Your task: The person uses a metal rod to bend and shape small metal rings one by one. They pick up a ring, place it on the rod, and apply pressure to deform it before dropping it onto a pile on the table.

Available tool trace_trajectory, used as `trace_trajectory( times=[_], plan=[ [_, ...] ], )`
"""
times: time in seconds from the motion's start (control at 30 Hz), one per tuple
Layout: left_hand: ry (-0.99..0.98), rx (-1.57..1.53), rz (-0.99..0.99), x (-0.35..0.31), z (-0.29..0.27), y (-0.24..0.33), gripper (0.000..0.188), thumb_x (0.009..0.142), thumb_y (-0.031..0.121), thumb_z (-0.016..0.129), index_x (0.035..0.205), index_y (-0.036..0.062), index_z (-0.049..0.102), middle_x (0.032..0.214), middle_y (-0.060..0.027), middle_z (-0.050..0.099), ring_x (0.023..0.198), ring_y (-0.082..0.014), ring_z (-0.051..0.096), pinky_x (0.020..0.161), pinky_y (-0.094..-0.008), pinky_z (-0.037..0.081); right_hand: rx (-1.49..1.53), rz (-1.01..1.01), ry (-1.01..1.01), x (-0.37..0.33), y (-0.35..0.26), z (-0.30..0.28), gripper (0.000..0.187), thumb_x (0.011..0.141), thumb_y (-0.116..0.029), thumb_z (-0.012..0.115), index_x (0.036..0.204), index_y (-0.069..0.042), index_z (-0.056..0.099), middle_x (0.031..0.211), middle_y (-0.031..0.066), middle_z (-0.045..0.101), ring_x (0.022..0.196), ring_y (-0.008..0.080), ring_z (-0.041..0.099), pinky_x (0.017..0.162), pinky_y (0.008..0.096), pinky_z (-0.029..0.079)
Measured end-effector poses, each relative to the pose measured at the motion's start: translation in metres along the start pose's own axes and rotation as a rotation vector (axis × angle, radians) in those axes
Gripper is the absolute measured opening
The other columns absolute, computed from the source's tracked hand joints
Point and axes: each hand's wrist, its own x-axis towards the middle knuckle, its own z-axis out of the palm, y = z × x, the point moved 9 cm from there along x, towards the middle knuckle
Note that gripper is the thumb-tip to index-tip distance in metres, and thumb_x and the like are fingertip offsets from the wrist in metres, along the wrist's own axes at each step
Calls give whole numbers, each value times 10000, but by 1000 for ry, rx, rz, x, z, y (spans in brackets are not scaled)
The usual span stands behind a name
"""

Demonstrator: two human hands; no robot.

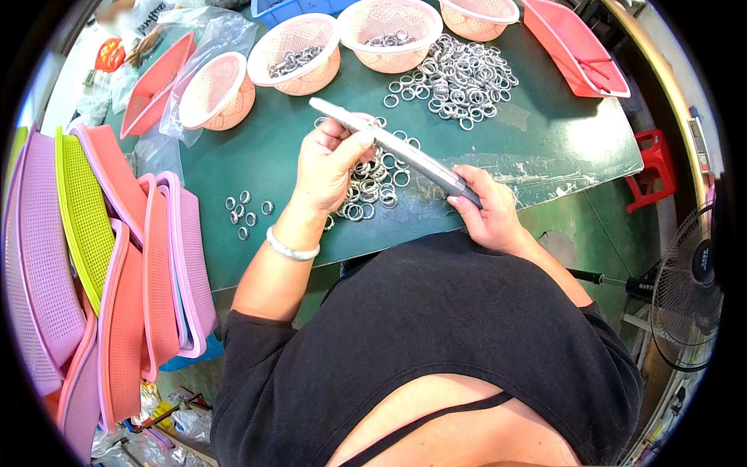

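A tapered metal ring mandrel [416, 161] slants above the table, its thin end up to the left and its dark thick end to the right. My right hand [496, 216] is closed round that thick end. Nearer the thin end, the fingers of my left hand [325, 170] are closed on the mandrel; whether a ring is pinched under them is hidden. Below the mandrel lies a pile of silver-coloured rings [373, 187], partly covered by my left hand. Several more rings [243, 216] lie loose left of my left wrist.
A larger ring heap [467, 78] lies at the back of the green table [545, 148]. Pink baskets [296, 66] line the far side, some holding rings. A red tray [576, 50] is back right. Stacked plastic baskets [124, 311] stand left; a fan [689, 280] stands right.
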Motion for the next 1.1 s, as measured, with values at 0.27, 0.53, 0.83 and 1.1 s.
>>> trace_trajectory(
  times=[0.27,0.53,0.83,1.1],
  plan=[
    [137,-33,101,39,-9,43,153,814,103,617,923,0,589,701,-18,560,560,-83,494,520,-206,411,285,171,-20,-5,24,2,313,781,-15,606,1074,13,498,844,102,605,739,164,597,665,261,459],
    [510,1254,593,83,-63,153,294,789,194,642,1003,1,585,736,-64,585,643,-162,558,610,-268,464,406,201,-39,-7,25,3,293,811,9,575,1090,29,486,870,75,604,762,90,550,681,214,432],
    [13,1865,-39,62,-22,30,292,752,279,641,928,46,645,831,-132,641,807,-260,614,714,-363,477,501,241,18,-8,33,0,291,814,11,571,1090,37,482,870,62,599,777,73,528,703,208,420],
    [-52,1624,171,65,-26,24,137,769,142,623,851,33,640,804,-108,636,762,-257,617,666,-364,482,520,238,-4,-8,31,-1,290,811,16,573,1086,40,481,879,68,596,799,90,548,716,218,430]
  ],
)
